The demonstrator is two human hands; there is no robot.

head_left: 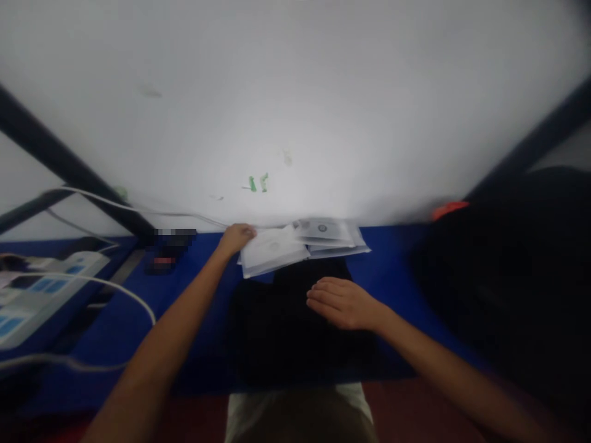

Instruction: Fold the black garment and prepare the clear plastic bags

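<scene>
Several clear bags (305, 237) are grouped at the blue table's (390, 249) back edge by the wall (323, 123), probably so the middle is left to the black cloth (277, 326). Left bag's (274, 252) left end is touched by the left hand (237, 237), fingers curled, maybe for steadying; grip can't be told. Right hand (344, 303) is held flat, nothing grasped, over the cloth. Left bag's long axis is laid roughly along the back edge, right end angled wallward.
</scene>
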